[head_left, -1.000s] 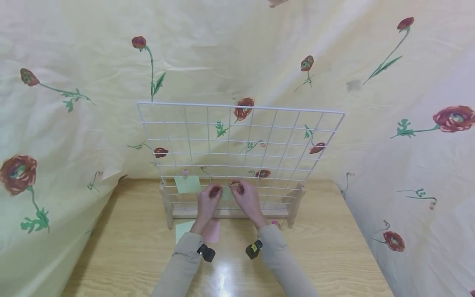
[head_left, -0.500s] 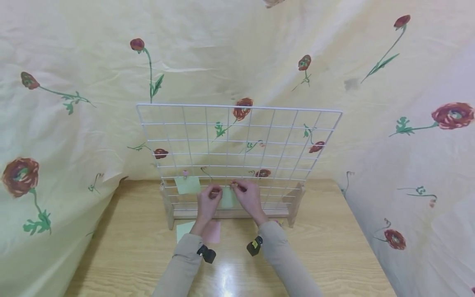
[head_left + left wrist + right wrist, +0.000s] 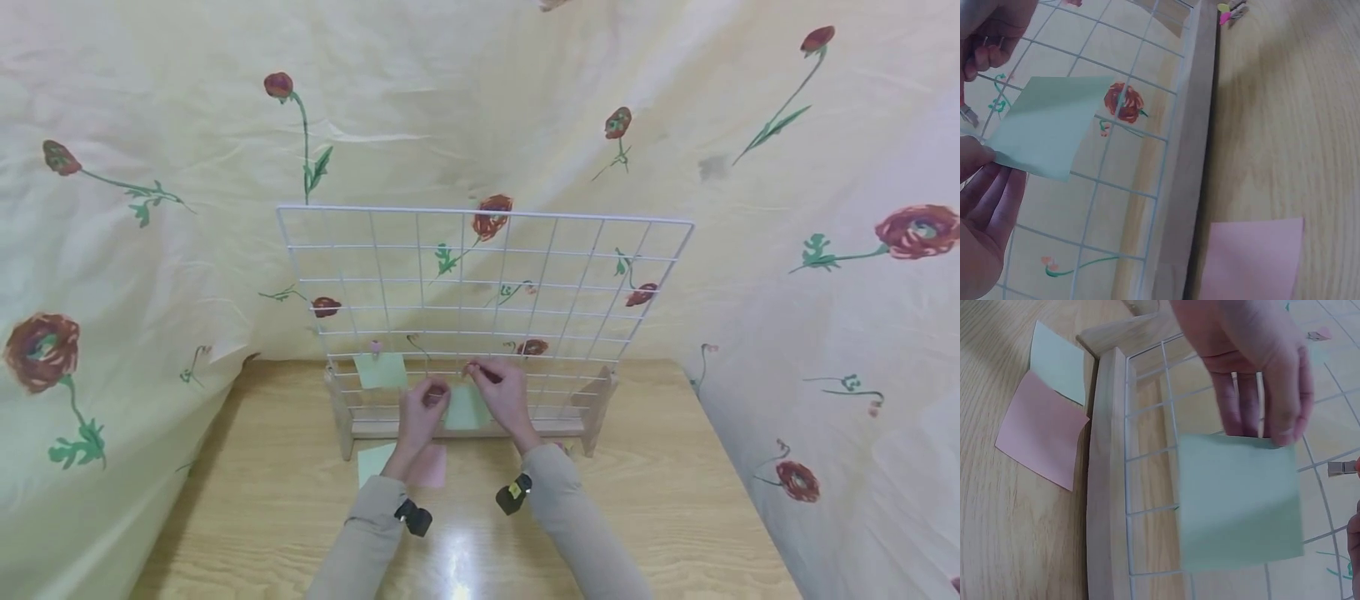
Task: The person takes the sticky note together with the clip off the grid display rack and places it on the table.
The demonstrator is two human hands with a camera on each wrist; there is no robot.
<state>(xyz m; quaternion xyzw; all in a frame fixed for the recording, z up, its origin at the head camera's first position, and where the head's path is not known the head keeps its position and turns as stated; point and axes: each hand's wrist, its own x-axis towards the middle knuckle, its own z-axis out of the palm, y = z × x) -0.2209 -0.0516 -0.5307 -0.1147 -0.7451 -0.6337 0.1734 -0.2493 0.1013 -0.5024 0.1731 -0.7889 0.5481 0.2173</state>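
My left hand [image 3: 422,410] pinches a pale green paper note [image 3: 1241,503] by one edge, thumb on one side and fingers on the other. The note is in front of the white wire grid [image 3: 480,248], near the grid's lower middle. My right hand [image 3: 504,393] is just right of the note and holds a small clothespin [image 3: 1341,468] with a red part; most of it is hidden by the fingers. The clothespin's tip appears apart from the note. Further left, a second green note [image 3: 381,372] hangs on the grid under a pink clothespin [image 3: 376,347].
Wooden feet [image 3: 597,412] and a crossbar [image 3: 1182,169] support the grid on the wooden table [image 3: 660,500]. In front lie a pink note [image 3: 1044,431] and a green note [image 3: 1058,362]. Several clothespins, pink and yellow [image 3: 1224,8], lie near the right foot. Flowered cloth [image 3: 187,275] hangs behind.
The green note in my left hand has come further into view between the hands, in front of the grid. My right hand has stayed almost in place, still holding the clothespin.
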